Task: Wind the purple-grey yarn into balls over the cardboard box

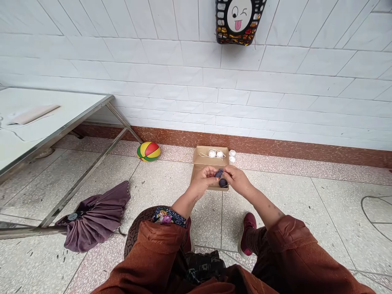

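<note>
Above an open cardboard box (197,171) on the floor, my left hand (202,179) is closed around a small dark grey-purple yarn ball (219,173). My right hand (238,180) meets it from the other side, its fingers pinched at the ball's edge; any strand between them is too small to make out. Just below my fingers shows a second dark yarn ball (223,183), in the box's near right corner. Two white yarn balls (212,153) with loose ends lie in the far part of the box. More white balls (232,156) sit on the floor, right beside it.
A striped ball (148,151) rests by the wall. At the left stand a metal-framed table (70,102) and a folded purple umbrella (94,220) on the floor. A black basket (239,38) hangs on the tiled wall. A thin metal frame (370,222) is at the right.
</note>
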A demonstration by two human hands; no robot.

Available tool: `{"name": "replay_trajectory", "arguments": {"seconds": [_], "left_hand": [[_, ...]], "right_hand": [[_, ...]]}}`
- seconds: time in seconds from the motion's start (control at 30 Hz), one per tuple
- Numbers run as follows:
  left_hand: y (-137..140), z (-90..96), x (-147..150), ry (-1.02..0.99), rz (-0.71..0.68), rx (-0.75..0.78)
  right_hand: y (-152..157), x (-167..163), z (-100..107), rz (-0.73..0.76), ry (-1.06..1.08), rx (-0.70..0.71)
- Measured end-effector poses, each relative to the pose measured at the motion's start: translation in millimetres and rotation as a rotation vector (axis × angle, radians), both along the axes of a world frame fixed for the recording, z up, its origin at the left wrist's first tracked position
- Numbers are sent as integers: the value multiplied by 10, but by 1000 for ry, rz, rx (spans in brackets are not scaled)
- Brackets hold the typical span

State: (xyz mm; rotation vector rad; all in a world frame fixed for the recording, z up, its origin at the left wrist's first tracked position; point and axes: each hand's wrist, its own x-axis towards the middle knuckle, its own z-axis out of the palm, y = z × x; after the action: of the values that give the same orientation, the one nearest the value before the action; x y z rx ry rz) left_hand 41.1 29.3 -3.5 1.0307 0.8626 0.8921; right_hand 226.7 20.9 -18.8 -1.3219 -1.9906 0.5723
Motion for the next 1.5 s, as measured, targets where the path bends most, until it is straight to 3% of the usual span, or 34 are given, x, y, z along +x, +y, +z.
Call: {"name": "replay_trajectory", "arguments": {"seconds": [0.13,0.23,0.43,0.53,0.7,0.83,0.93,1.07,1.2,1.33,1.43,1.5], "left_hand": [[15,-16,6,-114,46,-132],[45,-35,0,-109,96,-130],[79,-61,-39,265,124,193],[43,-49,-66,340,51,295],[21,-22,-100,112,-97,120],[44,-16,-91,-4,25,-47],[61,-27,-78,-77,103,-89],[106,-64,-73,-1,169,-10],[141,-100,-66,231,190,185],[96,-82,-73,301,58,261],[42,-20,-93,160,-98,153],[21,24,-104,79,-126,82]], "right_hand": [[-78,-70,-12,56,-114,7],[-123,-96,45,83,-146,47],[-99,-68,182,124,-103,116],[-34,-25,165,74,-83,107],[62,3,44,2,21,64],[46,-54,-57,-14,-40,49],[-30,-119,-78,43,-177,40],[-136,-166,17,190,-278,109],[-162,-117,183,213,-168,134],[-93,-28,254,107,-17,99],[-18,7,207,-12,87,80],[18,3,146,-86,131,65]]}}
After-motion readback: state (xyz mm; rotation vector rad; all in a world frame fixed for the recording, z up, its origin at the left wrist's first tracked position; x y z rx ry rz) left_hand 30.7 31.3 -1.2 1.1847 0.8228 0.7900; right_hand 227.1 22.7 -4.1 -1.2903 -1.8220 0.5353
